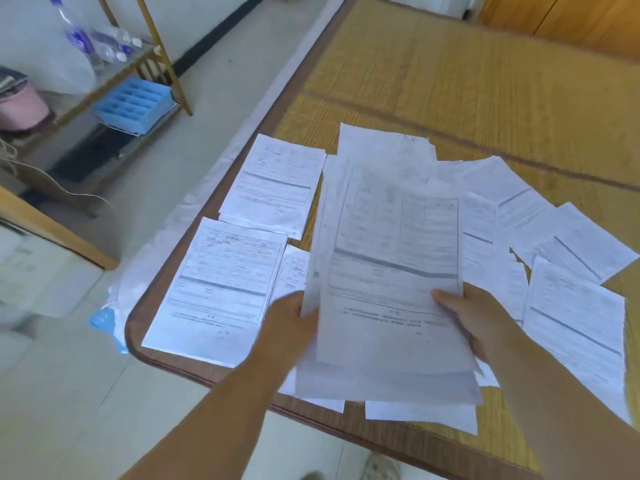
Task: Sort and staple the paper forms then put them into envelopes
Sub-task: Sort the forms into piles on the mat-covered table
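i hold a sheaf of forms (391, 271) at centre frame, my left hand (291, 323) gripping its left edge, my right hand (478, 320) pinching the top sheet. sorted piles (235, 285) lie left, loose sheets (568, 306) right, on the mat-covered desk (450, 81). sorting looks underway; next, i judge, the top sheet needs matching to a pile.

A sheaf of forms (391, 271) is held over the mat (485, 81); two forms (249, 237) are laid at its left, loose sheets (561, 265) spread at its right.
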### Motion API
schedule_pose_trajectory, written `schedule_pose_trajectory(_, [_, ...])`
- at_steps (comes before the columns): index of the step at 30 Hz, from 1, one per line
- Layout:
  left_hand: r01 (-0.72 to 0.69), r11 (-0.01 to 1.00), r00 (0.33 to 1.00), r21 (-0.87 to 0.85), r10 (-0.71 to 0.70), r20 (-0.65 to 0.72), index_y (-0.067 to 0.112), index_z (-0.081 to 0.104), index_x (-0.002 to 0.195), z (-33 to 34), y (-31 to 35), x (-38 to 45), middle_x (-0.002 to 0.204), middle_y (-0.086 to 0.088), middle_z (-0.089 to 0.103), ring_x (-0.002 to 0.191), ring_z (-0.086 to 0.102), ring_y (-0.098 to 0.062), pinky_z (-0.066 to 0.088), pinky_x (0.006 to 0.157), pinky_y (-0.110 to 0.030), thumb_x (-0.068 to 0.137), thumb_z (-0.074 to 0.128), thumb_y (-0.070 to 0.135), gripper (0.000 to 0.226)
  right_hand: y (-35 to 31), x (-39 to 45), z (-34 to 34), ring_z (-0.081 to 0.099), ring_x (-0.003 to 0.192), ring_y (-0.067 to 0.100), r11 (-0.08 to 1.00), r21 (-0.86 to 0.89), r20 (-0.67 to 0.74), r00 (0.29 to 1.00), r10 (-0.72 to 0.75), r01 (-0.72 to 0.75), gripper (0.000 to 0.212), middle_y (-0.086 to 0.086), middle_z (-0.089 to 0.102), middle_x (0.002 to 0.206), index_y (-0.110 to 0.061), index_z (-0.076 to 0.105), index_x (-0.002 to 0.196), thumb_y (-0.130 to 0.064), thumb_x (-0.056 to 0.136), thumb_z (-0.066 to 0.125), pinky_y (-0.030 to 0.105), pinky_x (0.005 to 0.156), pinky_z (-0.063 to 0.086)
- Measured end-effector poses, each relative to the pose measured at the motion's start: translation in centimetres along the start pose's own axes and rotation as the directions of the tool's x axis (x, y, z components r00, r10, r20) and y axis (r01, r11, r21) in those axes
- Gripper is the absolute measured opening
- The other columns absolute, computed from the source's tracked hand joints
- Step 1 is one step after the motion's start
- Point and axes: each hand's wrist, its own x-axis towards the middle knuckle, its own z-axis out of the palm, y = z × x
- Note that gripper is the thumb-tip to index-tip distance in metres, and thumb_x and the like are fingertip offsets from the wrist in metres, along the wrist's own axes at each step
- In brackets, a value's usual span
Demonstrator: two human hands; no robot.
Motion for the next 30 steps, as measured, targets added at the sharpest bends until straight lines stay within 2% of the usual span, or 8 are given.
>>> schedule_pose_trajectory(4, [0.115,0.993,0.986,-0.007,-0.114,0.122,0.016,0.069,0.086,1.9,-3.2,1.0,0.083,0.000,0.070,0.079,0.066,-0.017,0.056,0.064,-0.029,0.095,0.055,0.026,0.019,2.1,2.1,-0.1,0.066,0.080,0.029,0.998,0.060,-0.148,0.989,0.001,0.008,0.013,0.012,0.070,0.094,-0.009,0.066,0.100,-0.003,0.093,0.056,0.040,0.072,0.055])
schedule_pose_trajectory(6, [0.132,0.991,0.982,0.031,-0.135,0.130,0.019,0.064,0.081,2.0,-4.2,0.8,0.074,0.006,0.064,0.068,0.059,-0.009,0.045,0.054,-0.014,0.094,0.054,0.020,0.017,2.8,3.1,-0.3,0.070,0.082,0.029,0.990,0.141,-0.070,0.997,0.013,-0.003,0.018,0.010,0.073,0.096,-0.011,0.065,0.108,-0.006,0.094,0.055,0.044,0.072,0.059])
schedule_pose_trajectory(12, [0.086,0.990,0.996,0.115,-0.084,-0.018,0.015,0.041,0.062,2.4,-6.5,3.0,0.057,0.006,0.034,0.055,0.028,-0.011,0.022,0.047,-0.018,0.093,0.057,0.035,0.040,4.8,5.7,-0.6,0.065,0.110,0.034,0.981,0.118,0.187,0.973,0.133,-0.156,0.035,0.012,0.069,0.118,-0.012,0.062,0.124,-0.010,0.090,0.055,0.056,0.100,0.045])
schedule_pose_trajectory(16, [0.064,0.992,0.998,0.110,-0.063,-0.015,0.016,0.044,0.060,4.4,-5.7,6.2,0.053,0.009,0.044,0.051,0.044,-0.014,0.043,0.047,-0.028,0.089,0.061,0.024,0.034,6.1,9.4,-1.0,0.063,0.082,0.032,0.984,0.011,-0.160,0.971,0.177,-0.178,0.029,0.018,0.067,0.100,0.000,0.061,0.119,-0.008,0.091,0.060,0.042,0.079,0.051])
schedule_pose_trajectory(18, [0.043,0.987,0.999,0.153,-0.045,0.006,0.023,0.059,0.084,5.0,-5.7,7.3,0.074,0.009,0.063,0.068,0.063,-0.007,0.055,0.067,-0.025,0.089,0.062,0.029,0.008,5.8,11.4,-1.5,0.059,0.079,0.028,0.988,0.058,-0.314,0.937,0.152,-0.141,0.028,0.014,0.063,0.097,-0.001,0.060,0.118,-0.009,0.091,0.061,0.039,0.077,0.048])
schedule_pose_trajectory(23, [-0.075,0.893,0.985,0.445,0.135,-0.105,0.031,0.053,0.122,1.6,-9.8,8.1,0.100,0.022,0.053,0.092,0.054,0.005,0.048,0.086,-0.022,0.087,0.065,0.028,0.038,4.0,13.1,0.3,0.061,0.101,0.032,0.991,0.065,-0.345,0.930,0.130,-0.114,0.021,0.010,0.064,0.109,-0.012,0.060,0.114,-0.013,0.092,0.059,0.043,0.094,0.046])
schedule_pose_trajectory(26, [-0.097,0.792,0.945,0.602,0.264,-0.195,0.027,0.052,0.123,-2.1,-12.8,8.6,0.106,0.016,0.047,0.098,0.053,-0.008,0.046,0.084,-0.030,0.078,0.072,0.026,0.049,3.7,13.3,3.0,0.061,0.100,0.028,0.991,0.060,-0.334,0.933,0.130,-0.116,0.024,0.006,0.065,0.110,-0.011,0.060,0.118,-0.017,0.095,0.058,0.041,0.092,0.046])
schedule_pose_trajectory(30, [0.070,0.754,0.964,0.653,0.116,-0.237,0.013,0.049,0.132,-5.3,-15.8,8.8,0.133,-0.003,0.044,0.123,0.044,-0.029,0.043,0.095,-0.045,0.063,0.085,0.032,0.080,4.0,12.0,6.8,0.059,0.104,0.025,0.990,0.100,-0.382,0.915,0.131,-0.100,0.023,0.000,0.064,0.115,-0.018,0.060,0.116,-0.027,0.094,0.058,0.041,0.096,0.046])
